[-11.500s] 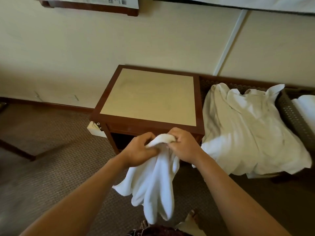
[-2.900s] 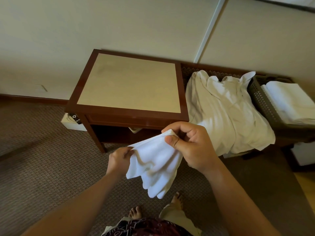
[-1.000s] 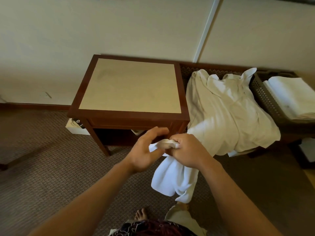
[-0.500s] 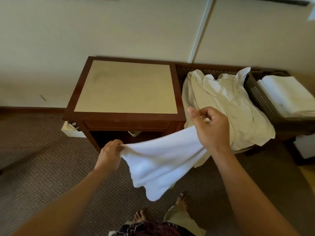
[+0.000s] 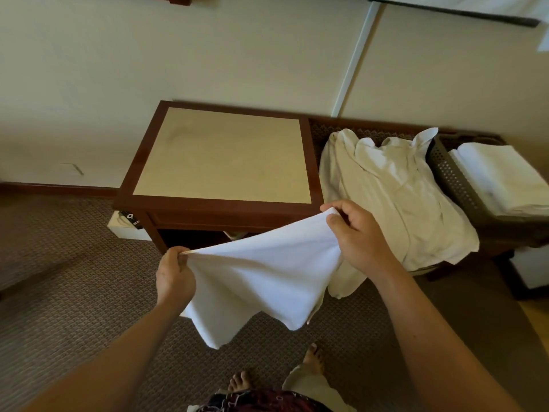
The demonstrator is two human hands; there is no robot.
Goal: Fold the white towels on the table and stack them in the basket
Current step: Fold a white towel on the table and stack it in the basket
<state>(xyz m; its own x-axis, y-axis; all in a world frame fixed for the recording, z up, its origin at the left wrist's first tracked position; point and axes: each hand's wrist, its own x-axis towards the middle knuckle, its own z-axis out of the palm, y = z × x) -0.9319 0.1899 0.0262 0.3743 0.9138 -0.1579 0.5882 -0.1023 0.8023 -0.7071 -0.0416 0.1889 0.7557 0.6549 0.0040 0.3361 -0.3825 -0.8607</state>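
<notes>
A: What are the hands gripping?

B: In the head view, both pinch one white towel (image 5: 261, 272). The left hand (image 5: 173, 275), at about 7 o'clock from the picture's middle, has its fingers curled round one top corner. The right hand (image 5: 359, 236), at about 4 o'clock, pinches the other top corner between thumb and fingers and sits higher than the left.

A: And the towel itself?

B: It is stretched between the two hands, in the air in front of the table (image 5: 221, 203), its upper edge slanting up toward the right hand. The lower part hangs loose in folds over the carpet (image 5: 74, 278), not touching the table top.

A: Where are the other towels?

B: At 3 o'clock from the table, a heap of unfolded white towels (image 5: 395, 191) lies spread on a low dark bench (image 5: 377, 126), one edge drooping over its front, just behind the right hand. Farther toward 3 o'clock stands the dark perforated basket (image 5: 448, 173), touching the heap, with a neat stack of folded towels (image 5: 499, 176) inside it.

A: Anything else?

B: At 6 o'clock the person's bare toes (image 5: 240, 379) show on the carpet. Under the table's left edge sits a white box (image 5: 124, 227) with something small and dark on it; I cannot tell what.
</notes>
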